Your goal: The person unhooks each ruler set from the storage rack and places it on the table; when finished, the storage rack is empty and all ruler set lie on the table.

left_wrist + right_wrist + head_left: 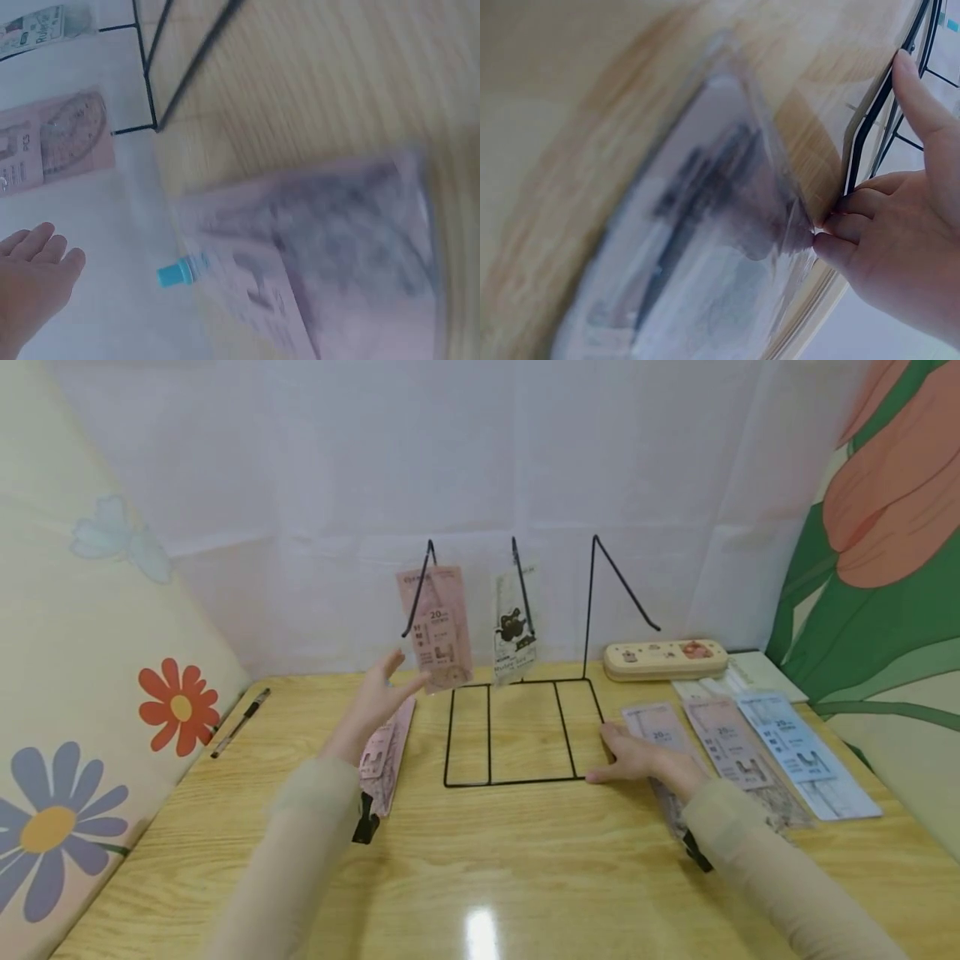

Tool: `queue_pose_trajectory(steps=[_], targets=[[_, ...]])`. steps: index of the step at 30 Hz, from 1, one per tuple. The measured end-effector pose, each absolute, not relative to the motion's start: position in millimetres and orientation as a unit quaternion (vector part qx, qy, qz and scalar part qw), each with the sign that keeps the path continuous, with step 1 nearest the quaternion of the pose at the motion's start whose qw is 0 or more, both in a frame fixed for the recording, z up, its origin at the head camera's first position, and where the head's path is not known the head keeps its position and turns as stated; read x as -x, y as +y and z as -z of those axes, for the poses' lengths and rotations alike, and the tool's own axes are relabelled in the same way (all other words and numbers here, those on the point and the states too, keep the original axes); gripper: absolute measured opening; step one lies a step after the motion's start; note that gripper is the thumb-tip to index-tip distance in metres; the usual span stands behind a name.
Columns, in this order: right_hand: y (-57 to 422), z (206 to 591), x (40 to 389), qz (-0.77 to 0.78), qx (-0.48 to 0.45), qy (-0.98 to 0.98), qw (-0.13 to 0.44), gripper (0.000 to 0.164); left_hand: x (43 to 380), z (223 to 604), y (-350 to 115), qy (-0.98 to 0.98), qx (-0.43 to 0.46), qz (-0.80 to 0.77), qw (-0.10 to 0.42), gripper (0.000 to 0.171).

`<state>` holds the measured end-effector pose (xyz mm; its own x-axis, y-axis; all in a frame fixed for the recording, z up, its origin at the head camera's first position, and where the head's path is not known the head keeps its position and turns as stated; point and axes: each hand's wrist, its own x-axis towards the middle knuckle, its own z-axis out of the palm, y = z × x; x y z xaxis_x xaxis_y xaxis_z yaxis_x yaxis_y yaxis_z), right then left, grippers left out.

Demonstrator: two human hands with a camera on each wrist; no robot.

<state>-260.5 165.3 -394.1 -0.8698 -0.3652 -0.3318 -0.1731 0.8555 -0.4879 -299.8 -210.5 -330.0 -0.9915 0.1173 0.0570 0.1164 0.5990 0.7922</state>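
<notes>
A black wire display rack (525,782) stands on the table with three angled hooks. A pink packet (448,643) hangs from its left hook. From the middle hook hangs a whitish packet (513,647) with a dark cartoon and "Ruler set" lettering. The right hook (630,585) carries nothing. My left hand (378,697) is beside the pink packet's lower left, fingers extended, holding nothing. Under the left forearm lies another pink packet (322,247). My right hand (907,217) holds the rack's front right corner, thumb and fingers on its bars; the fingers' far side is hidden.
Right of the rack lie a pale pink packet (660,727), another pink packet (731,743) and a blue packet (806,756). Behind them are a cream pencil case (663,661) and a pale flat item (765,672). A pen (240,724) lies far left.
</notes>
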Motion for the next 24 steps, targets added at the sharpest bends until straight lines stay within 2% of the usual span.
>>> queue_pose_trajectory(steps=[7, 16, 24], targets=[[166, 394, 261, 0.223, 0.146, 0.941, 0.209, 0.104, 316, 331, -184, 0.832, -0.081, -0.548, -0.024, 0.066], [164, 395, 261, 0.223, 0.148, 0.94, 0.211, 0.102, 322, 337, -172, 0.829, 0.009, -0.558, -0.032, 0.046], [165, 395, 261, 0.221, 0.146, 0.942, 0.206, 0.103, 310, 341, -171, 0.838, -0.031, -0.543, -0.035, 0.037]])
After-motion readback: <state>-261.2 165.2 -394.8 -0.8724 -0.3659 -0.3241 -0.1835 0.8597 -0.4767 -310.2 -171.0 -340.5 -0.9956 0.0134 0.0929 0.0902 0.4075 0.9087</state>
